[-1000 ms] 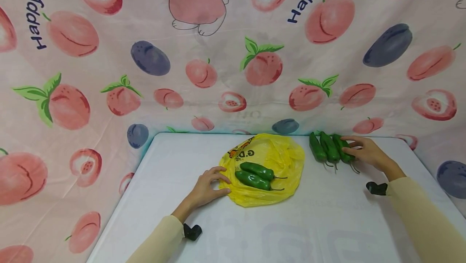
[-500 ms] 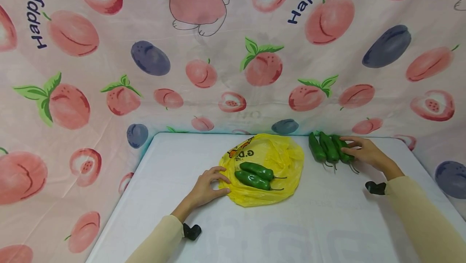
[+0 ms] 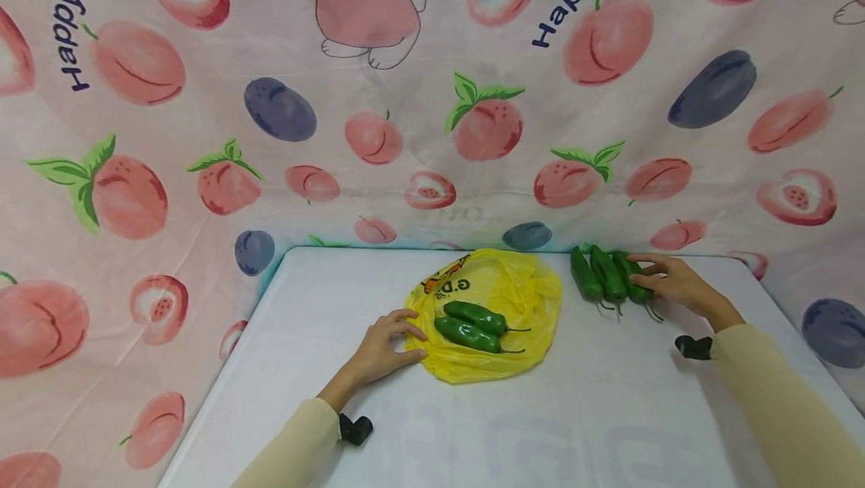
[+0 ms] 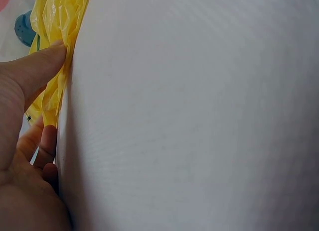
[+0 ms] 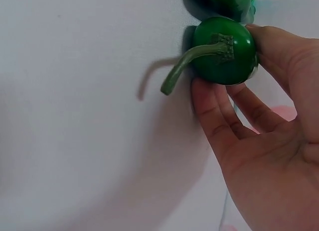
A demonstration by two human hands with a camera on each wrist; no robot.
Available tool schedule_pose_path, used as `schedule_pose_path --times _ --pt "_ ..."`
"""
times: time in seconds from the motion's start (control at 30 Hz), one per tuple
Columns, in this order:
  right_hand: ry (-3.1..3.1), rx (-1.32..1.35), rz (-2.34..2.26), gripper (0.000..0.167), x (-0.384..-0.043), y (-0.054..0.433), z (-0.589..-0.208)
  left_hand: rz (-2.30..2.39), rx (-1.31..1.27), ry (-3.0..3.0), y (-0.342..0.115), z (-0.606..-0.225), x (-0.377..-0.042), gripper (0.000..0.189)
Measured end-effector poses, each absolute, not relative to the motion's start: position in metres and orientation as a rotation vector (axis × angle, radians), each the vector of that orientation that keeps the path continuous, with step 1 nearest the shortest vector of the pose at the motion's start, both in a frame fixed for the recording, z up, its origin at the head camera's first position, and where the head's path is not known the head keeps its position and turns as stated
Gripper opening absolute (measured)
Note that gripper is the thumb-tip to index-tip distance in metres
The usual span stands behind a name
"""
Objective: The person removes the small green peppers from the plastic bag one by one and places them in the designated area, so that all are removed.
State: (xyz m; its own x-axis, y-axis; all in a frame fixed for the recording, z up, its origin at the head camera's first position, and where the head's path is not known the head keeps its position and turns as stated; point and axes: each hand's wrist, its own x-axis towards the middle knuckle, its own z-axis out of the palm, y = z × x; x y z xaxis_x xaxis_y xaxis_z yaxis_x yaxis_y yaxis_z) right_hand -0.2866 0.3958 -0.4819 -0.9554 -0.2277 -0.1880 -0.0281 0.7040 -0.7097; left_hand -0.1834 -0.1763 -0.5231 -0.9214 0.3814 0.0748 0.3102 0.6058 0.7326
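In the head view, my left hand (image 3: 383, 350) rests at the left edge of a yellow plastic bag (image 3: 534, 345), thumb and fingers spread apart and touching it. The left wrist view shows the thumb (image 4: 47, 61) against the crinkled bag (image 4: 57, 19). Two glossy green peppers (image 3: 469, 332) lie side by side on the bag, stems pointing right. At the back right, my right hand (image 3: 679, 283) grips the rightmost of three more green peppers. Up close, that green pepper (image 5: 227, 66) sits between thumb and fingers, its curved stem facing the camera.
The other two green peppers (image 3: 598, 278) lie beside the gripped one, near the back edge of the white table (image 3: 473, 428). Behind stands a pink cloth (image 3: 405, 82) printed with peaches and plums. Dark wrist devices (image 3: 356, 430) show below both hands.
The head view has shifted very slightly. Both hands keep their places at the bag and the pepper.
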Motion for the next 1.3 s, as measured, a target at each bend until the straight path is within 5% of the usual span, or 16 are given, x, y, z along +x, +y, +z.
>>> schedule_pose_path --times 1.3 --pt "2.874 -0.515 -0.774 0.065 -0.279 0.387 -0.416 1.230 0.569 2.738 -0.175 -0.525 -0.184 0.017"
